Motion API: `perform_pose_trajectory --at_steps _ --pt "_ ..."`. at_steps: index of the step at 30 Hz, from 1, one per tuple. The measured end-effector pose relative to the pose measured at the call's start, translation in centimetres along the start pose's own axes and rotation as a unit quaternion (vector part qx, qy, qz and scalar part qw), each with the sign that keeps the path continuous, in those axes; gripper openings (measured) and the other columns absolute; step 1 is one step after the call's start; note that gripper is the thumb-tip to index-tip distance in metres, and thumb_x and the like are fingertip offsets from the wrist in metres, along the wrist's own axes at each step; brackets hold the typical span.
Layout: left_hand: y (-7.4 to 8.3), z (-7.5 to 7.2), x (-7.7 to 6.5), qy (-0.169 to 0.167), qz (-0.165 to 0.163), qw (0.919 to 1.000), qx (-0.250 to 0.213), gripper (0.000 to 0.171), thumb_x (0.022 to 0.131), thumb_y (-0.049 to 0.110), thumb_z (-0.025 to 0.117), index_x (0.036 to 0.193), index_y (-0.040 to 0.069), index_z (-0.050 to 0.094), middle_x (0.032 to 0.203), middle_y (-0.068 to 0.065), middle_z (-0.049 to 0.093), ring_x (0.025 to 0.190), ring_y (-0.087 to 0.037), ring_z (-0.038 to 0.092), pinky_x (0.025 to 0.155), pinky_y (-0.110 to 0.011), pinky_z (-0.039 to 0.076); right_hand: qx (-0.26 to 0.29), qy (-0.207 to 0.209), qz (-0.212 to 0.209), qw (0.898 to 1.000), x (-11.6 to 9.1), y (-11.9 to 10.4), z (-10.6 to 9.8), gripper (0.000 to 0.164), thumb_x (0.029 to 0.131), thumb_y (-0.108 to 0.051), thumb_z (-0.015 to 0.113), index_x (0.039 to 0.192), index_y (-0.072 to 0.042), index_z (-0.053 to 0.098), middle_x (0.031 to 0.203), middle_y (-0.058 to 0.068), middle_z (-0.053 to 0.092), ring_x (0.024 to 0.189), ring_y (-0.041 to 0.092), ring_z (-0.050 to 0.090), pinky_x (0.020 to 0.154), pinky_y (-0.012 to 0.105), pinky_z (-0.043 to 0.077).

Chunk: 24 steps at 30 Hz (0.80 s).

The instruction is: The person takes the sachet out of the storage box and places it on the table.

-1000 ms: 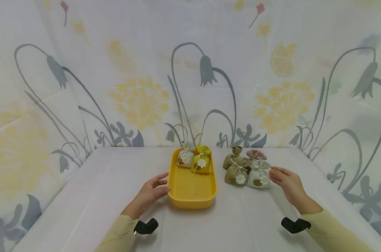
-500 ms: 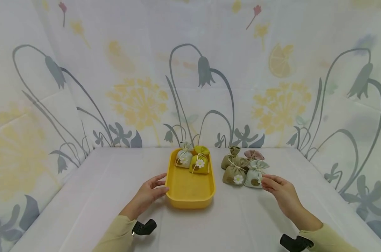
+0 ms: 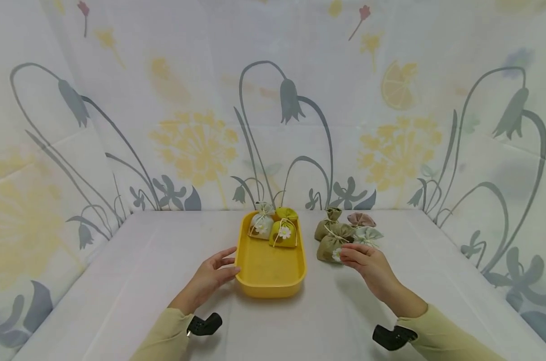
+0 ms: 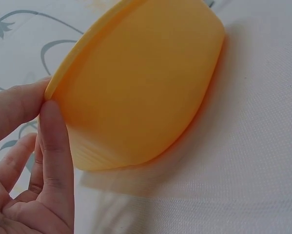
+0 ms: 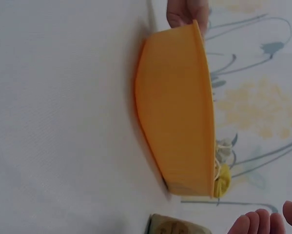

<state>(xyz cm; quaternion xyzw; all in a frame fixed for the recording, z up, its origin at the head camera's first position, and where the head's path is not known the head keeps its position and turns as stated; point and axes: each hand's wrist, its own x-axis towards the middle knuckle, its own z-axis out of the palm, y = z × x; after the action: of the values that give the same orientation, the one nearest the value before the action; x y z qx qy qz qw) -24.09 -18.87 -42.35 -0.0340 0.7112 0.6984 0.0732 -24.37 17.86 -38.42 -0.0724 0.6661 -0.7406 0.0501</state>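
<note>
My left hand holds the left rim of a yellow plastic tray, thumb and forefinger at its edge in the left wrist view. Inside the tray's far end stand a pale drawstring pouch and a yellow-green one, each with a white flower. My right hand reaches over the right-hand pouches, fingertips overlapping the flower of the front olive-brown pouch. Its fingers and thumb are apart with nothing between them in the right wrist view. A light mint pouch is partly hidden behind this hand.
Behind the front pouch stand another olive-brown pouch and a dusty pink one. A white cloth covers the table. Flower-printed curtain hangs at the back and sides.
My right hand has moved left, from beside the mint pouch to in front of the olive-brown pouch. My left hand stays at the tray's rim.
</note>
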Motion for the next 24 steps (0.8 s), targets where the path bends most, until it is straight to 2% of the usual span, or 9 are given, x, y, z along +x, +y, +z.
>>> perform_pose_trajectory --at_steps 7,11,16,24 --pt "0.0 0.1 0.0 -0.003 0.002 1.0 -0.004 0.057 0.084 0.005 0.067 0.137 0.008 0.046 0.121 -0.018 0.05 0.093 -0.02 0.059 0.085 -0.034 0.05 0.0 -0.006 0.002 1.0 1.6 -0.1 1.7 0.038 0.091 -0.005 0.058 0.12 0.019 0.048 0.098 0.004 0.066 0.088 0.012 0.063 0.084 0.025 0.049" --pt "-0.2 0.0 -0.2 -0.001 0.001 1.0 -0.007 0.056 0.084 0.004 0.067 0.137 0.008 0.046 0.122 -0.019 0.05 0.094 -0.021 0.059 0.086 -0.034 0.05 0.007 -0.004 0.012 1.0 2.7 -0.3 2.6 0.035 0.091 -0.006 0.058 0.118 0.016 0.052 0.096 0.005 0.066 0.088 0.013 0.064 0.087 0.03 0.049" --pt "-0.3 0.0 -0.4 0.001 0.002 1.0 -0.008 0.056 0.084 0.004 0.067 0.136 0.008 0.046 0.121 -0.019 0.05 0.094 -0.021 0.059 0.085 -0.034 0.05 0.002 0.001 0.032 0.999 4.0 -0.5 3.6 0.04 0.093 -0.008 0.056 0.123 0.016 0.047 0.099 0.006 0.065 0.089 0.013 0.063 0.091 0.034 0.046" --pt "-0.3 -0.1 -0.2 -0.013 0.005 0.9998 -0.015 0.057 0.085 0.005 0.066 0.138 0.008 0.044 0.123 -0.019 0.048 0.095 -0.02 0.058 0.086 -0.033 0.05 -0.025 -0.001 0.031 0.999 5.9 -0.5 4.9 0.039 0.093 -0.01 0.055 0.125 0.012 0.049 0.116 0.015 0.058 0.094 0.013 0.061 0.094 0.036 0.044"
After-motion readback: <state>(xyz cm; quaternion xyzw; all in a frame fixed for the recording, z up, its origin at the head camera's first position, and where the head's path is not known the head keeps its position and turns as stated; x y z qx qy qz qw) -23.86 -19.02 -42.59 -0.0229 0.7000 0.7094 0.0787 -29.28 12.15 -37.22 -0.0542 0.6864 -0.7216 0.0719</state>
